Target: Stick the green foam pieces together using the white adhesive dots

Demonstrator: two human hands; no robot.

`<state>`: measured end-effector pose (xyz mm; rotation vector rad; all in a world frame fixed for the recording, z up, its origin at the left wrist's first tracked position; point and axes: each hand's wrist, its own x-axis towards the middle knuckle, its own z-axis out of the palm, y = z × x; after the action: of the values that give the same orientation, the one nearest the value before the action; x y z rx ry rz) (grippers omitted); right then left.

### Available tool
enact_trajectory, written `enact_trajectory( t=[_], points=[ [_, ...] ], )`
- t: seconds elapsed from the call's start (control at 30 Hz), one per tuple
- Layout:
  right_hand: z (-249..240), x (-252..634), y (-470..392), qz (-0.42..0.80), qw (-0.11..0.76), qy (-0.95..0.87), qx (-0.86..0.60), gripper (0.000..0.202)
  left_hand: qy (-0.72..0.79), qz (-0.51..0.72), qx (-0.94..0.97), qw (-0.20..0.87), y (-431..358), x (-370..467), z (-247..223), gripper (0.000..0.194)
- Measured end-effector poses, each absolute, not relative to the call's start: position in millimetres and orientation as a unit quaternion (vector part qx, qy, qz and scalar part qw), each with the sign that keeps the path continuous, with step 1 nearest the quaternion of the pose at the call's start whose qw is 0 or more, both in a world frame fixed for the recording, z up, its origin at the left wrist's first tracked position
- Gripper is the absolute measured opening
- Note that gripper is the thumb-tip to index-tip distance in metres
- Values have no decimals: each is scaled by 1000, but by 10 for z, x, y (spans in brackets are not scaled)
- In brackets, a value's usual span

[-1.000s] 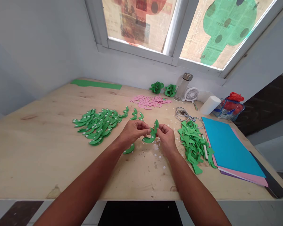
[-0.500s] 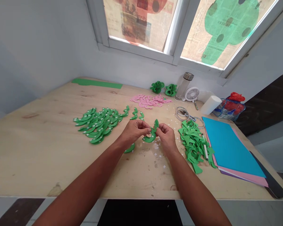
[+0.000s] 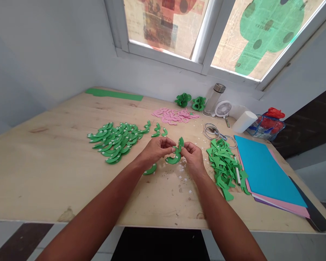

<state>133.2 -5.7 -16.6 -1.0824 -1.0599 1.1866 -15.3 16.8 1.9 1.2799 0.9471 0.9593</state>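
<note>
Both hands meet over the middle of the wooden table [image 3: 54,174]. My left hand [image 3: 157,149] pinches the left side of a curved green piece [image 3: 174,158] with small white squares on it. My right hand [image 3: 192,155] grips the same piece near its raised upper part, its fingertips close to those of the left. Another green curved piece [image 3: 151,169] lies by my left wrist, partly hidden. Beyond the left hand is a spread pile of green curved pieces [image 3: 115,141] with white squares. Small white bits [image 3: 185,179] are scattered below the hands.
Green scraps [image 3: 223,163] with a white marker [image 3: 237,172] lie right of my right arm. Further right are blue sheets [image 3: 266,170]. Behind stand pink pieces [image 3: 174,116], green paper balls [image 3: 183,100], a bottle [image 3: 214,98], a small fan [image 3: 223,108] and a white roll [image 3: 244,121].
The view has shifted slightly. Both hands stay at the green piece, whose upper part looks turned a little; the grip is otherwise the same.
</note>
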Motion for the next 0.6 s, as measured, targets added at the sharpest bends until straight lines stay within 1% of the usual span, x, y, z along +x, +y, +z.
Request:
enact_trajectory(
  t=[0.23,0.6],
  points=[
    [-146,1341,-72,515,566,-456,-455,21,377,389,548,637,171,-177,6,22],
    [-141,1340,-67,517,569,-448,-458,18,373,405,540,637,164,-161,9,18]
  ],
)
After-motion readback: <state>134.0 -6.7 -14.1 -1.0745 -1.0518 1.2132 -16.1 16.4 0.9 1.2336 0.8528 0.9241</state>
